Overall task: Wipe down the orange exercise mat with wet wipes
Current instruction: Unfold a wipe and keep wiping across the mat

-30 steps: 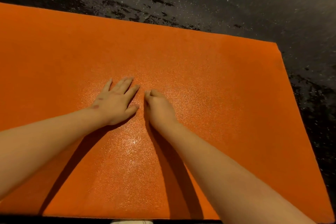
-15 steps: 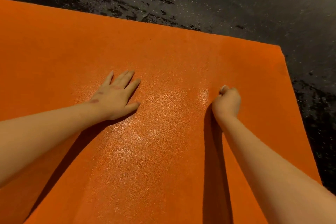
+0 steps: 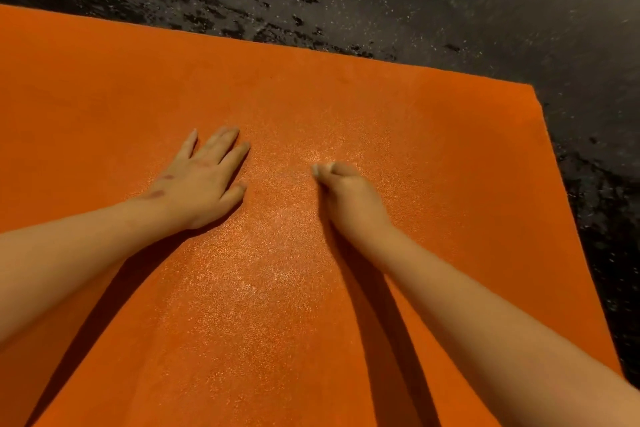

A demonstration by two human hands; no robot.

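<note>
The orange exercise mat (image 3: 433, 135) fills most of the view, and its middle glistens with moisture. My left hand (image 3: 201, 180) lies flat on the mat, fingers straight and pointing away from me. To its right, my right hand (image 3: 349, 198) is curled on the mat, fingers bunched round a small white wet wipe (image 3: 317, 169). Only a sliver of the wipe shows at the fingertips; the hand hides the remainder.
Dark speckled floor (image 3: 450, 3) lies beyond the mat's far edge and along its right edge. The mat's far right corner (image 3: 531, 88) is in view.
My right hand swept out to the right with the wipe, then came back left toward the middle. My left hand stayed pressed flat in the same place.
</note>
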